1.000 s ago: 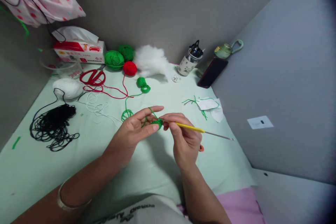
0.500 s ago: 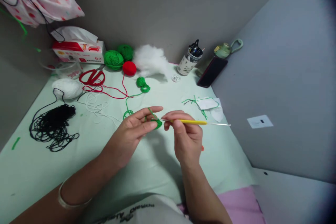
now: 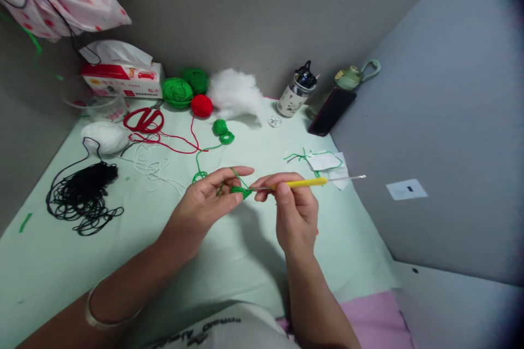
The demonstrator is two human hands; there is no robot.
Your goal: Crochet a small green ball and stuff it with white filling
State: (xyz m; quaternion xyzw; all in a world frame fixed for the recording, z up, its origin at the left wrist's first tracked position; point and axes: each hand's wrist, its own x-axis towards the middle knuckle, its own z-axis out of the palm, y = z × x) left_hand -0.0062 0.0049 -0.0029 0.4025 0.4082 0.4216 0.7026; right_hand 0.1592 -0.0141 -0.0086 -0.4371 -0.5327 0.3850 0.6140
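Note:
My left hand point(image 3: 208, 196) pinches a small green crochet piece point(image 3: 241, 192) between thumb and fingers, its index finger stretched out with green yarn over it. A crochet hook point(image 3: 301, 182) with a yellow handle lies in the grip of my right hand point(image 3: 297, 210). The hook's left tip meets the right edge of the crochet piece, and its other metal end points right, slightly raised. From my left hand the green yarn point(image 3: 197, 158) runs back to a small green bundle point(image 3: 221, 128) on the table.
Black yarn point(image 3: 88, 193) lies tangled at left, near a white yarn ball point(image 3: 105, 138) and red scissors point(image 3: 144, 120). Behind are a tissue box point(image 3: 123, 80), green balls point(image 3: 177, 92), a red ball point(image 3: 202, 106) and white stuffing point(image 3: 235, 95). A pen jar point(image 3: 292, 97) and phone point(image 3: 332, 112) stand back right.
My right hand has shifted slightly right, and the hook's right end has risen. The hook's left tip has drawn back to the edge of the green piece, with a yarn strand stretched above it.

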